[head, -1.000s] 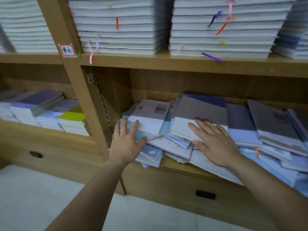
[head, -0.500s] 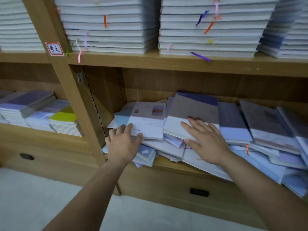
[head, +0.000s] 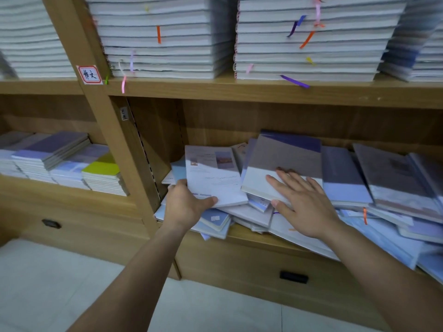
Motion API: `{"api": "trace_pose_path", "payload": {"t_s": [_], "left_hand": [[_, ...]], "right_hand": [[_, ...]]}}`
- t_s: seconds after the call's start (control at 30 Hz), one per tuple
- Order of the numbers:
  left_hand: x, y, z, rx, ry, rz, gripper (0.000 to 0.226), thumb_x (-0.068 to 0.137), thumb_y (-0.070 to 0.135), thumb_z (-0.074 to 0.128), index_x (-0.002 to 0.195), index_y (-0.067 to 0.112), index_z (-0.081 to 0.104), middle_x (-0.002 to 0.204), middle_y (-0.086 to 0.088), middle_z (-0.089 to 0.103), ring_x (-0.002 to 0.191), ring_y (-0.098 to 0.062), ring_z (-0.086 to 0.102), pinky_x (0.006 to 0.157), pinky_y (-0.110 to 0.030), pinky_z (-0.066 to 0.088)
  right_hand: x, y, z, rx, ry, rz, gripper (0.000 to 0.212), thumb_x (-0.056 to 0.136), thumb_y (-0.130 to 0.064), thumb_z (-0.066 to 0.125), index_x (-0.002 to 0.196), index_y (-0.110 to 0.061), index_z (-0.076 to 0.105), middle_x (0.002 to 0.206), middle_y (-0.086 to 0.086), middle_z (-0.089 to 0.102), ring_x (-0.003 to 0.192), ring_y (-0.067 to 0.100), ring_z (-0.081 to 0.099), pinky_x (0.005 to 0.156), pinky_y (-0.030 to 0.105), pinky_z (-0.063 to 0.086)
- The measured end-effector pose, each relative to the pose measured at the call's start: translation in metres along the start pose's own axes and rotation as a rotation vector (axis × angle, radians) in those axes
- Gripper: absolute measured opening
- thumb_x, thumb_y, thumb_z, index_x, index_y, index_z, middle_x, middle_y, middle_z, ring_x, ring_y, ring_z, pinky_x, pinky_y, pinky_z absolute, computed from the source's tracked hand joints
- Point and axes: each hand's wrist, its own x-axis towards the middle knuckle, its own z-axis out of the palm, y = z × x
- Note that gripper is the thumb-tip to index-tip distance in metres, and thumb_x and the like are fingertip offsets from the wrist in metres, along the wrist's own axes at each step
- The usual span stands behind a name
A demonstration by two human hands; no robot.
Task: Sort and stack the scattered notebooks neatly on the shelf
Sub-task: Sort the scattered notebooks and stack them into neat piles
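Several notebooks lie scattered and overlapping on the lower wooden shelf [head: 251,238], some hanging over its front edge. My left hand [head: 184,207] grips the near left corner of a white notebook with small pictures [head: 215,173], thumb on its cover and fingers beneath it. My right hand [head: 302,204] rests flat with spread fingers on the white lower part of a grey and purple notebook [head: 285,161]. More purple and grey notebooks [head: 393,176] fan out to the right.
Tall neat stacks of white books [head: 163,39] with coloured ribbons fill the upper shelf. Left of the upright divider [head: 119,149] stand tidy notebook stacks, one topped with a yellow-green cover [head: 102,167]. Drawers with black handles [head: 293,277] sit below; pale floor lies underneath.
My left hand went from lying flat on the pile to gripping the white notebook's corner, which has shifted left and lifted slightly. My right hand stayed flat on the grey and purple notebook.
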Motion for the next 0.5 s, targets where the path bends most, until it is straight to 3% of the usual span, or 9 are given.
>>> {"api": "trace_pose_path", "payload": {"t_s": [0.2,0.37,0.5], "left_hand": [[-0.021,0.002,-0.015,-0.231,-0.025,0.094,0.038,0.096,0.02,0.063,0.121,0.02,0.035,0.115,0.003,0.058,0.089,-0.018,0.068,0.053,-0.017,0.054],[-0.046,0.006,-0.043,-0.301,0.028,0.187,0.036,0.097,0.02,0.061,0.125,0.019,0.039,0.113,0.008,0.057,0.098,-0.013,0.065,0.061,-0.026,0.06],[-0.063,0.021,-0.06,-0.411,0.083,0.217,0.038,0.094,0.019,0.065,0.124,0.013,0.043,0.115,0.009,0.057,0.1,-0.014,0.066,0.061,-0.03,0.061]], "right_hand": [[0.0,-0.003,-0.001,-0.054,-0.021,0.0,0.07,0.087,-0.064,-0.01,0.155,-0.047,-0.009,0.167,-0.013,-0.005,0.154,0.014,-0.001,0.123,0.039,0.003],[-0.001,-0.009,-0.008,-0.094,-0.036,0.023,0.06,0.104,-0.054,0.016,0.157,-0.042,-0.008,0.168,-0.009,-0.004,0.154,0.017,0.0,0.125,0.043,0.006],[-0.011,-0.029,-0.027,0.066,0.03,0.074,0.06,0.103,-0.054,0.03,0.158,-0.036,0.014,0.166,-0.004,0.019,0.151,0.02,0.02,0.122,0.043,0.018]]}}
